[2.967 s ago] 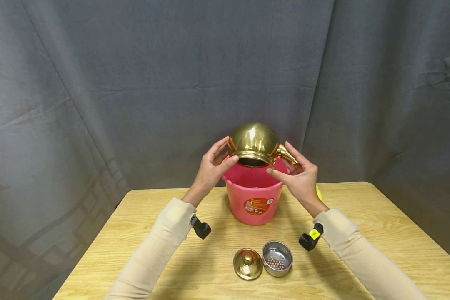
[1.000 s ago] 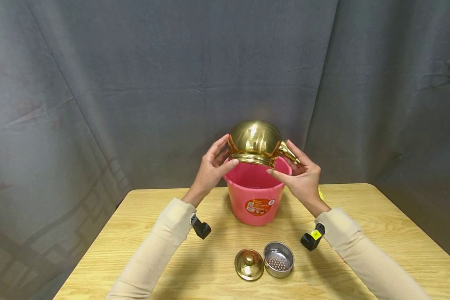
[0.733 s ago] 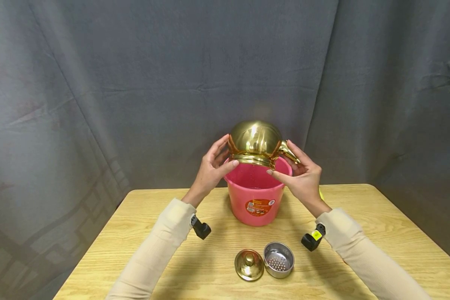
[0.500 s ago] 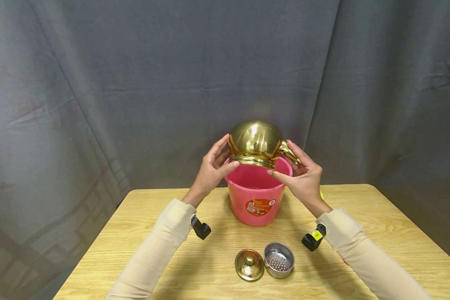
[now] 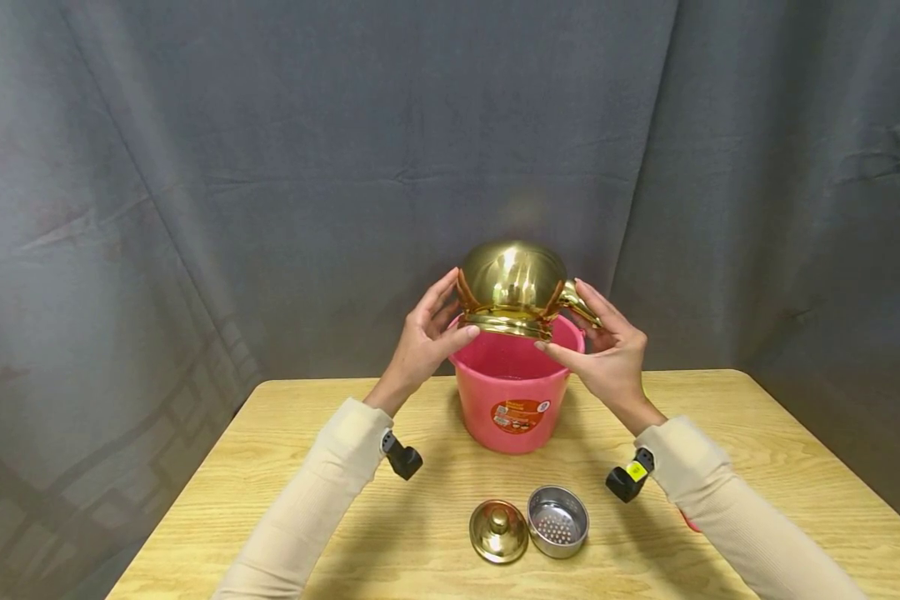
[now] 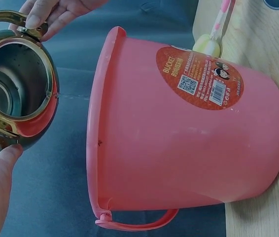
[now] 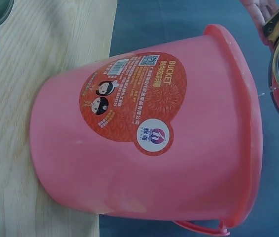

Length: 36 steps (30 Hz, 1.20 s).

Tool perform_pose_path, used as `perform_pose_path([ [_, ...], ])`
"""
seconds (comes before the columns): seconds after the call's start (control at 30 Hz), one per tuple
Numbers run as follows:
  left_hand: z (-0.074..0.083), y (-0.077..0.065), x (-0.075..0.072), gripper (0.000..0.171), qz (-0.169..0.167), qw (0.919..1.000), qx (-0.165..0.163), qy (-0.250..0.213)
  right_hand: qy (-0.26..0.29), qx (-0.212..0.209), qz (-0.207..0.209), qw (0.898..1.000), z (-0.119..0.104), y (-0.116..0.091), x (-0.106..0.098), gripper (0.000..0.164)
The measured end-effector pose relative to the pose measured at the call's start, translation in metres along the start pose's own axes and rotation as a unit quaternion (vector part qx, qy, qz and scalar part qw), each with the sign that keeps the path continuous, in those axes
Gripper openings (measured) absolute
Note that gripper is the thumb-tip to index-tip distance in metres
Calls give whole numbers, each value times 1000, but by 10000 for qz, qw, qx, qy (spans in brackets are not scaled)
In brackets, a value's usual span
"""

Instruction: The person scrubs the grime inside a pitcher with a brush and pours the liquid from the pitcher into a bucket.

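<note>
A shiny gold teapot (image 5: 512, 275) is held tipped over a pink bucket (image 5: 512, 408), its mouth facing down and away in the head view. My left hand (image 5: 423, 342) grips its left side, thumb at the rim. My right hand (image 5: 607, 358) holds the right side by the gold spout (image 5: 581, 304), its thumb at the rim too. In the left wrist view the teapot's metal inside shows, with a curved handle (image 6: 4, 17) beside the right fingers. A thin trickle of water (image 6: 73, 96) runs from the rim toward the bucket.
On the wooden table (image 5: 330, 500), a gold lid (image 5: 498, 532) with a knob lies against a round steel strainer (image 5: 557, 522) in front of the bucket. A pink-and-white handled brush (image 6: 213, 42) lies by the bucket. Grey curtain (image 5: 390, 125) hangs behind.
Over three seconds the teapot has tipped further, so its dark mouth no longer shows in the head view. In the last second both hands and the teapot stay almost still.
</note>
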<state>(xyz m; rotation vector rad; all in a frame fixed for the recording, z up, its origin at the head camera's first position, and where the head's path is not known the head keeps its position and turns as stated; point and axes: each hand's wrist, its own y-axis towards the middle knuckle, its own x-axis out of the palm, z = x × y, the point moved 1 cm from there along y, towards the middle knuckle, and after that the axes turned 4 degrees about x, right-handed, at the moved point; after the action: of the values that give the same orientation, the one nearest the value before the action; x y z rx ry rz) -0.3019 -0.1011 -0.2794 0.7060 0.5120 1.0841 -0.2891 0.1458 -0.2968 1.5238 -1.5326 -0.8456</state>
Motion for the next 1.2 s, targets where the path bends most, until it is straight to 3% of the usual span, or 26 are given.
perform_pose_path([
  [0.93, 1, 1, -2, 86, -141, 9997, 15, -212, -313, -478, -405, 9975, -3, 9, -6, 87],
  [1.2, -1, 1, -2, 98, -252, 9990, 84, -347, -355, -634, -493, 9961, -14, 11, -4, 84],
])
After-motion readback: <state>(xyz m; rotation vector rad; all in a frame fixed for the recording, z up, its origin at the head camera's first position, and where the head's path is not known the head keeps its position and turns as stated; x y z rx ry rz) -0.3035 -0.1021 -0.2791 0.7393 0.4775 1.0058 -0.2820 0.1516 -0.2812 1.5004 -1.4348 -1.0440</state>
